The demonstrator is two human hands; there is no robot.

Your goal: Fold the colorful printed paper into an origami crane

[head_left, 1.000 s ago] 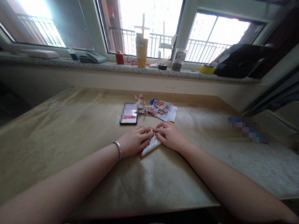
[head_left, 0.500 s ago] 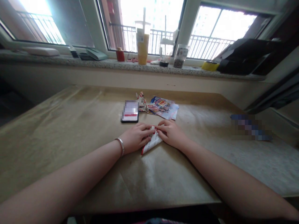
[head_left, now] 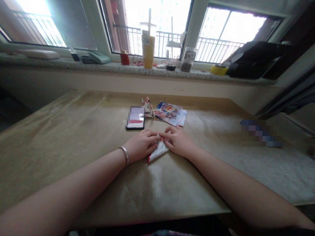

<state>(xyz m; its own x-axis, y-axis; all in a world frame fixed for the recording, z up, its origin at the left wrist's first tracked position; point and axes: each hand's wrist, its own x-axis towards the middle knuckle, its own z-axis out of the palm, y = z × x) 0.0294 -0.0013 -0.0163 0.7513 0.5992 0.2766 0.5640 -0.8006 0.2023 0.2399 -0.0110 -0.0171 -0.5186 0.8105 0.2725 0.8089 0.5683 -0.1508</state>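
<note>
A folded sheet of white paper (head_left: 158, 151) with red printing and a red edge lies on the table, its pointed corner toward me. From the left, my left hand (head_left: 141, 144), a silver bracelet at its wrist, presses its fingers on the paper's left side. My right hand (head_left: 179, 141) grips the right side with thumb and bent fingers, and its index fingertip meets the left fingertips at the top fold. Fingers cover much of the upper paper. Just beyond my hands are a phone (head_left: 136, 118) with a lit screen and a folded paper piece (head_left: 148, 108) in white and red.
Printed leaflets (head_left: 173, 113) lie behind my right hand. A blurred bluish item (head_left: 261, 132) is at the table's right. On the windowsill stand a tall drink cup (head_left: 148, 49), a red jar (head_left: 124, 58), yellow tape (head_left: 219, 69) and a black bag (head_left: 253, 60).
The whole view has shifted slightly. My right index finger has slid a little left along the paper's top fold toward the left fingertips. Both hands stay on the paper.
</note>
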